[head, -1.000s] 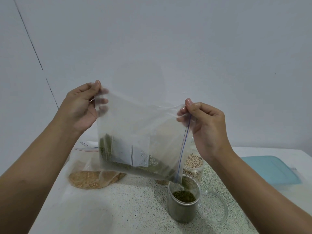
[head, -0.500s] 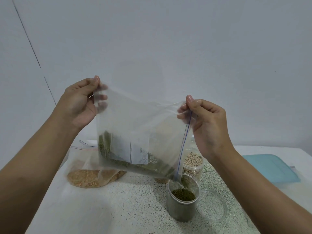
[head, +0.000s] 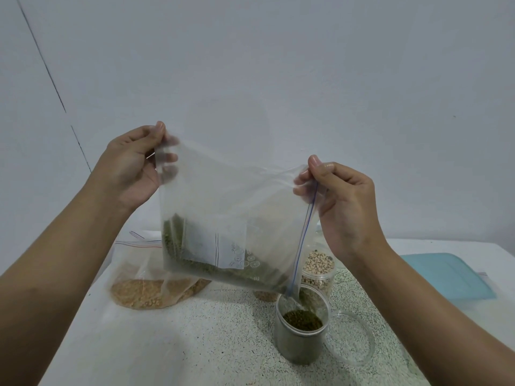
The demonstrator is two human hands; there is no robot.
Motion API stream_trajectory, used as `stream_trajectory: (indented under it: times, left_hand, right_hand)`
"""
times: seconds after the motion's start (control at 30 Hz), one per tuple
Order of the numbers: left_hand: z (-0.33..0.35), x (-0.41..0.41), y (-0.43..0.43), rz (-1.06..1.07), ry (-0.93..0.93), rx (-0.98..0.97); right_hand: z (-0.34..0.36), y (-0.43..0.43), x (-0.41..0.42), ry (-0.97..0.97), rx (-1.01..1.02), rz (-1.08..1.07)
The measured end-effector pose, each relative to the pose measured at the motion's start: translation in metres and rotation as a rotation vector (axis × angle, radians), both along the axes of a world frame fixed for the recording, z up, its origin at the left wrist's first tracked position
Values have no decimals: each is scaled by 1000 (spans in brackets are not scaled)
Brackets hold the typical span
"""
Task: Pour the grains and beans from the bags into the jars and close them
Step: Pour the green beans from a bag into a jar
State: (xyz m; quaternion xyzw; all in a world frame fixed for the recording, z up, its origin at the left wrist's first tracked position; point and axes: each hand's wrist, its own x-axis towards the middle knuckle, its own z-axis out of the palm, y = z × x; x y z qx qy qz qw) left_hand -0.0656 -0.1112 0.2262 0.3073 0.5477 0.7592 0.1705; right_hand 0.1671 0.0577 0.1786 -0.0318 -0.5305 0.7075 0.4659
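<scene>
Raised since a second ago: both my hands and the zip bag [head: 223, 201], tilted above the open jar [head: 299, 346].
My left hand [head: 131, 168] pinches the corner opposite the zipper, held high; my right hand [head: 345, 207] pinches the zipper edge, lower. Green beans [head: 172, 243] lie along the bag's low side, and its open corner dips into the jar's mouth. The jar stands partly filled on the speckled table [head: 195, 344], its clear lid [head: 359, 355] just beside it.

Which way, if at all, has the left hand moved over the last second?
Yes. The left hand has risen slightly, lifting its corner of the bag higher above the jar, which has stayed put.
</scene>
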Motion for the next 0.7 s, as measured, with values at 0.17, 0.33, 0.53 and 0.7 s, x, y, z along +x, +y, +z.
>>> stream_trajectory:
  times: [0.17,0.33,0.53,0.7]
  left_hand:
    - [1,0,0,3,-3,-2]
    - [2,1,-1,-3,6,-5]
    - [2,3,0,-8,9,-7]
    - [4,4,1,-7,16,-9]
  right_hand:
    - [0,-1,1,15,-3,16]
    - [2,-1,2,18,-2,16]
    - [3,-2,3,15,-4,8]
    - [4,-2,4,14,1,17]
